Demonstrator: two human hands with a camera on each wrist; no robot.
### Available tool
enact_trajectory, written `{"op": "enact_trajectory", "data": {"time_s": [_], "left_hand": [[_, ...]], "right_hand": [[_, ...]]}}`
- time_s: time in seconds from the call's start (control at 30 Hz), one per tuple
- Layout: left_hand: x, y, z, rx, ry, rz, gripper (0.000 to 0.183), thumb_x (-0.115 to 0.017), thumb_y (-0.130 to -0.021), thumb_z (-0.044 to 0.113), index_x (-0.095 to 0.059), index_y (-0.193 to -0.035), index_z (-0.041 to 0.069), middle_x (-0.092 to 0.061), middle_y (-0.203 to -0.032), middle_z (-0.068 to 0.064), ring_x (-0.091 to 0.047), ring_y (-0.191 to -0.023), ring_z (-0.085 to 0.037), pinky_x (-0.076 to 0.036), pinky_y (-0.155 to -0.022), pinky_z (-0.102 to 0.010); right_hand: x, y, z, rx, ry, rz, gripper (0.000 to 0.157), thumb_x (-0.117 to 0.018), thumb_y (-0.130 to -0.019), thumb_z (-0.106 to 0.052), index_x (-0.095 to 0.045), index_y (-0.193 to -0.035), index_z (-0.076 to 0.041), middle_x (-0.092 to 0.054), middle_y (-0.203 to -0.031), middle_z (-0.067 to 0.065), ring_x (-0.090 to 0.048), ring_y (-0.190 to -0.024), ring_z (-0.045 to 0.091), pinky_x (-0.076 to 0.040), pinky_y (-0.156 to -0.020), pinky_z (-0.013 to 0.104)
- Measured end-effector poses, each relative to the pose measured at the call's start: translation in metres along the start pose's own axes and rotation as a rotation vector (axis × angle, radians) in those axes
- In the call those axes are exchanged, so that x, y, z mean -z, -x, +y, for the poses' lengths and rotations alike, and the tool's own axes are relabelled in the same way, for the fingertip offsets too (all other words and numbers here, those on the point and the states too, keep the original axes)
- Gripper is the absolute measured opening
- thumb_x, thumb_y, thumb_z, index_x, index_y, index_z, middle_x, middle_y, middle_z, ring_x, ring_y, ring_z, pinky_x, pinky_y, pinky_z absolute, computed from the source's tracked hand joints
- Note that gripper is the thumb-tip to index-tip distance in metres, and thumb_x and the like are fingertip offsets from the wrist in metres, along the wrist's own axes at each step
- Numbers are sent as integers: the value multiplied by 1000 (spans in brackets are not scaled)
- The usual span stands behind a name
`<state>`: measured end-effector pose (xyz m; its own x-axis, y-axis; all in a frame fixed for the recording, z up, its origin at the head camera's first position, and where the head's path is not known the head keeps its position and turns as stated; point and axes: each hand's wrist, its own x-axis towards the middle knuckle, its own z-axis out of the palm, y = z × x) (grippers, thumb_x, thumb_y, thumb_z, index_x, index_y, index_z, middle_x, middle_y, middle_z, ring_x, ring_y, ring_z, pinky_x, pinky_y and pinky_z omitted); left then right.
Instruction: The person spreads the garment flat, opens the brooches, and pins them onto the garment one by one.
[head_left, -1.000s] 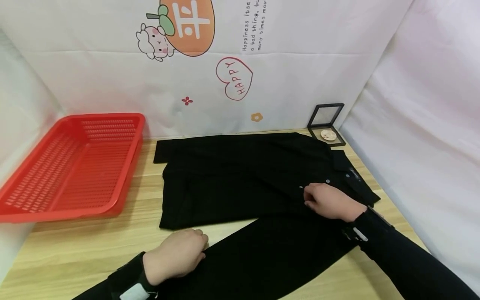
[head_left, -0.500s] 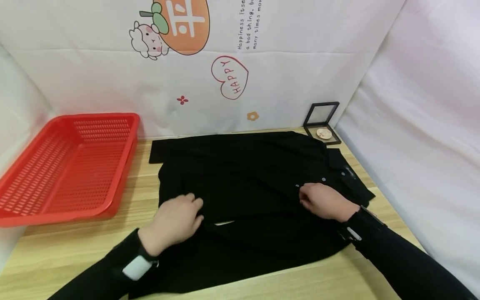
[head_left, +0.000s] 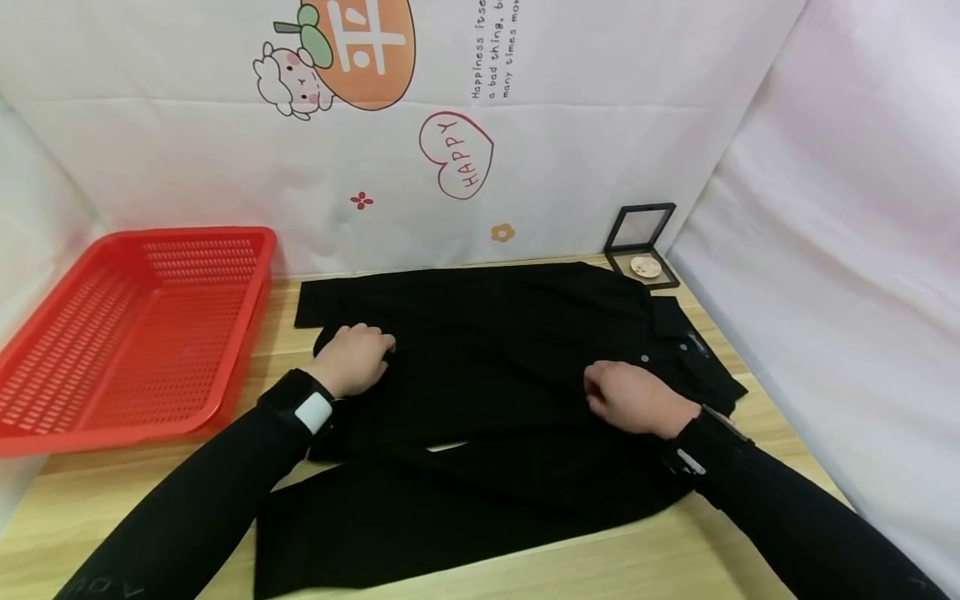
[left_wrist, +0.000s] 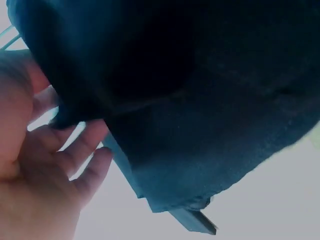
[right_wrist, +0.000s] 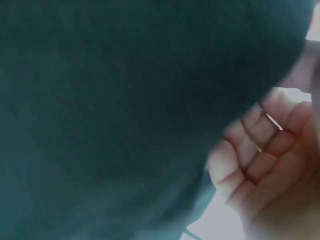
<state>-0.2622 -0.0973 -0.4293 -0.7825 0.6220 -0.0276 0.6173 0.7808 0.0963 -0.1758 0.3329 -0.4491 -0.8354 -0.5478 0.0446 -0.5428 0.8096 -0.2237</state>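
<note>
A black button-up shirt (head_left: 465,367) lies spread on its side over the table, its collar (head_left: 667,321) to the right. My left hand (head_left: 352,358) is at the shirt's left hem; in the left wrist view its fingers (left_wrist: 92,170) curl at the edge of the dark cloth, part of them hidden by it. On the button side, below the collar, my right hand (head_left: 637,398) pinches the fabric. The right wrist view has the bent fingers (right_wrist: 255,145) at the cloth's edge, their tips covered. A loose black sleeve (head_left: 360,525) stretches along the front.
A red plastic basket (head_left: 243,333) stands at the left on the wooden table (head_left: 585,567). In the back right corner, a small black hinged frame (head_left: 641,246) holds a round pale disc (head_left: 646,267). White printed cloth (head_left: 562,167) walls the back; plain white cloth hangs at both sides.
My left hand left the sleeve at the front and moved up to the shirt's left hem. The sleeve swung up closer to the body. My right hand barely moved.
</note>
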Motion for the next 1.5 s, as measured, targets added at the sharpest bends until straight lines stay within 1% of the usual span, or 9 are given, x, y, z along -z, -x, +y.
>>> {"op": "enact_trajectory", "data": {"time_s": [0.23,0.4,0.67,0.87,1.07,1.17,1.3,1.4,1.5], "left_hand": [[18,4,-3,8,193,201,13,-56,-97,8,-62,-106,1,-58,-85,-9,-54,-68,-23,-48,-65,-40],[37,13,0,-13,207,303,15,-58,-99,10,-62,-112,3,-64,-83,-9,-53,-61,-21,-46,-58,-38],[57,40,16,-242,201,545,12,-65,-93,2,-63,-104,5,-62,-98,-7,-59,-80,-19,-51,-68,-38],[51,85,38,-522,189,512,6,-64,-98,14,-65,-100,9,-57,-89,2,-54,-75,-12,-49,-65,-31],[21,132,52,-589,208,420,16,-75,-89,20,-69,-104,18,-54,-90,11,-50,-76,-7,-43,-65,-24],[5,149,55,-543,224,359,32,-81,-79,10,-69,-108,19,-49,-92,13,-45,-79,-6,-41,-67,-24],[-14,159,55,-315,149,363,36,-75,-70,3,-70,-103,15,-46,-94,7,-41,-80,-11,-39,-69,-31],[-21,159,55,-169,109,428,23,-65,-72,3,-67,-93,11,-50,-96,2,-46,-82,-16,-40,-69,-36],[-20,158,55,-158,151,553,20,-52,-74,-1,-61,-90,8,-56,-95,-1,-53,-82,-18,-44,-69,-38]], "right_hand": [[13,6,3,-85,-5,155,21,-63,-92,-5,-51,-81,-18,-44,-67,-8,-42,-55,7,-40,-55,30],[16,8,5,-86,-4,183,17,-64,-91,-5,-57,-107,-7,-46,-71,-6,-39,-54,7,-38,-56,30],[24,15,5,-51,38,223,17,-65,-85,-3,-52,-89,-13,-44,-79,-3,-40,-63,12,-39,-61,32],[31,27,6,26,-10,133,24,-69,-83,2,-55,-95,-14,-46,-80,-7,-43,-65,6,-41,-61,30],[28,40,8,146,-3,21,35,-77,-74,5,-61,-95,-18,-51,-90,-11,-48,-73,5,-46,-65,29],[25,44,9,167,38,11,36,-76,-71,5,-56,-85,-22,-44,-87,-12,-43,-72,5,-42,-64,27],[20,46,11,143,68,33,39,-74,-70,4,-49,-83,-23,-38,-82,-12,-39,-70,6,-36,-64,27],[18,47,11,112,47,9,41,-75,-73,4,-47,-85,-23,-39,-80,-13,-40,-69,5,-36,-64,27],[17,48,10,93,27,-23,38,-74,-76,3,-47,-85,-23,-41,-81,-12,-41,-70,6,-37,-64,28]]}}
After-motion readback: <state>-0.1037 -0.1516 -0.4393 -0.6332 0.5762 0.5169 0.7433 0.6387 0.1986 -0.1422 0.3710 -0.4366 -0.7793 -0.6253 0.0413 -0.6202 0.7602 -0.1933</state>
